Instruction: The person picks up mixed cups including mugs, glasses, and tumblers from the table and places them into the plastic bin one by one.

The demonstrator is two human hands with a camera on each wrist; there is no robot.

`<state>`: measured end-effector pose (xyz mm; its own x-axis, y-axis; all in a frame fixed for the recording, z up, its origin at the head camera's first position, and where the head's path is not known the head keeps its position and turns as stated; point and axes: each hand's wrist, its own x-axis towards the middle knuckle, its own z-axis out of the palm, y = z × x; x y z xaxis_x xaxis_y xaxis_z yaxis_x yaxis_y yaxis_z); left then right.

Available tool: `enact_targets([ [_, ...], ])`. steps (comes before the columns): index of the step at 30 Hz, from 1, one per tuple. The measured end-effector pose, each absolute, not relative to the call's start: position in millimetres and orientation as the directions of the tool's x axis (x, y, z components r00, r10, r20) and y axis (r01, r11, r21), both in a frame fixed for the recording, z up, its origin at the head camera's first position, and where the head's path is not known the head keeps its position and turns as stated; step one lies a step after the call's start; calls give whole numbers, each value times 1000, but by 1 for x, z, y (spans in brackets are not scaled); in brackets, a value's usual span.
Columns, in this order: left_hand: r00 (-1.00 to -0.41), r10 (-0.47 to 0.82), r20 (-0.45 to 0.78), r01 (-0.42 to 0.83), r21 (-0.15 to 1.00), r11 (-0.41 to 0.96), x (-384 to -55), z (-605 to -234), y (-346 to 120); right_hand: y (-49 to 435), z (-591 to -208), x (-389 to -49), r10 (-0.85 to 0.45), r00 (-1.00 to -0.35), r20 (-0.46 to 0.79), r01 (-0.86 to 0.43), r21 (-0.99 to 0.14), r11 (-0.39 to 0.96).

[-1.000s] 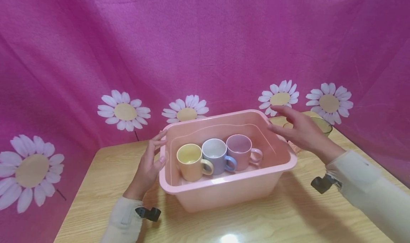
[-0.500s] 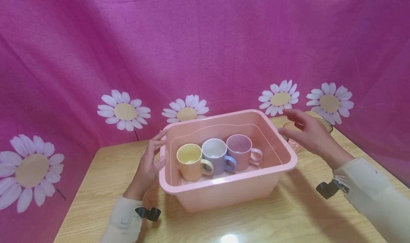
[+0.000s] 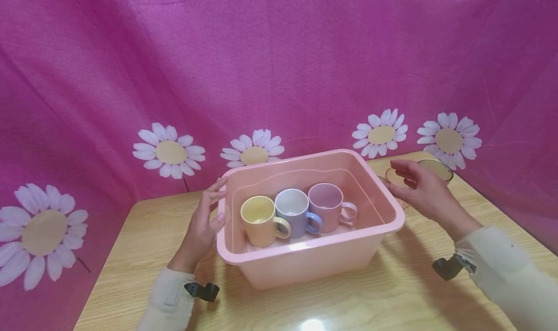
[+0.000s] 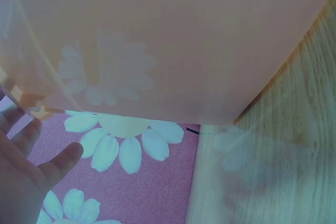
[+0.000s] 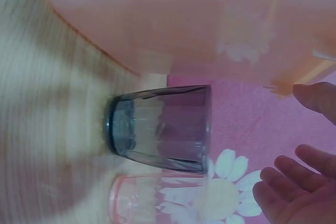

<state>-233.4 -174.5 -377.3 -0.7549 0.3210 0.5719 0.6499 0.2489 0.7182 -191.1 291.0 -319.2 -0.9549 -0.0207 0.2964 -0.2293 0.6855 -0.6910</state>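
Note:
A pink plastic basin (image 3: 305,268) stands on the wooden table. Inside it, three mugs sit upright in a row: a yellow mug (image 3: 258,227), a blue-grey mug (image 3: 291,217) and a pink-mauve mug (image 3: 324,210), handles to the right. My left hand (image 3: 200,231) rests its fingers against the basin's left rim. Off the right rim, my right hand (image 3: 425,193) hovers with loosely bent fingers and holds nothing. Below it, in the right wrist view, a dark grey glass (image 5: 163,127) stands beside the basin, with a clear pink glass (image 5: 136,200) next to it.
A greenish glass (image 3: 442,170) stands at the table's far right, partly behind my right hand. Magenta cloth (image 3: 279,79) with white daisies hangs behind and on both sides of the table (image 3: 144,253).
My right hand has moved away from the basin's right rim, to the right and slightly down, over the glasses. The left hand, basin and mugs have stayed in place.

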Motion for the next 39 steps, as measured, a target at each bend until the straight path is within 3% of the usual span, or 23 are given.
enact_targets([
  [19, -766, 314, 561, 639, 715, 283, -232, -377, -174, 297, -349, -192, -32, -943, 332, -261, -675, 690],
  [39, -764, 314, 564, 642, 716, 276, -233, -377, -174, 299, -362, -197, -11, -961, 276, -211, -706, 677],
])
